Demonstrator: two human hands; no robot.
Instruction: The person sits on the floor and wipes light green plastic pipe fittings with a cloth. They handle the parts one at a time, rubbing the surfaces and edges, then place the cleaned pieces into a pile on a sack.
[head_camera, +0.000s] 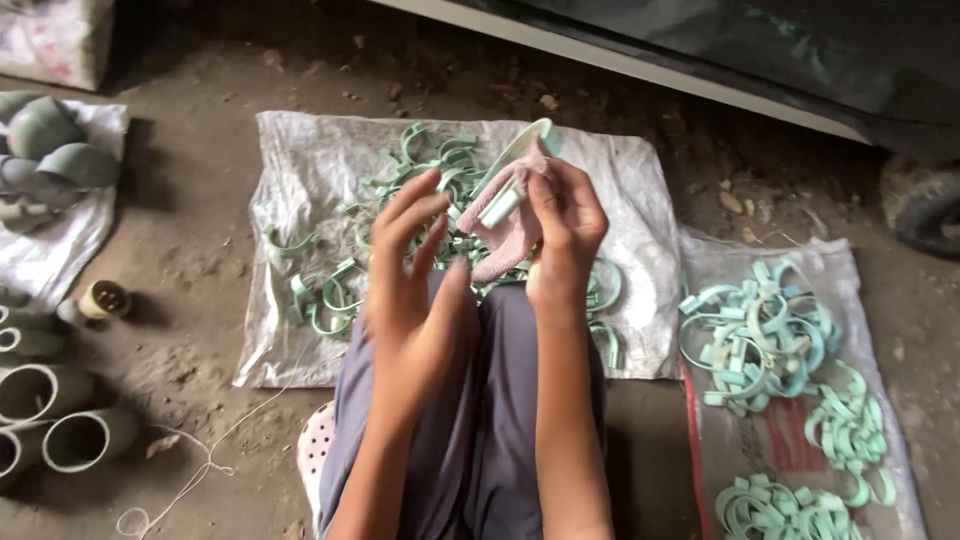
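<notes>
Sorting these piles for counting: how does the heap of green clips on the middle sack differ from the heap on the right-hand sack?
The middle heap lies loose and spread, with single clips scattered toward the sack's left side; the right heap sits in tighter clusters. The middle heap is partly hidden behind the left hand and right hand; the right heap is in full view and untouched. Both are pale green curved plastic clips on woven sacks.

Bare dirt floor (200, 230), perhaps dim daylight.
</notes>
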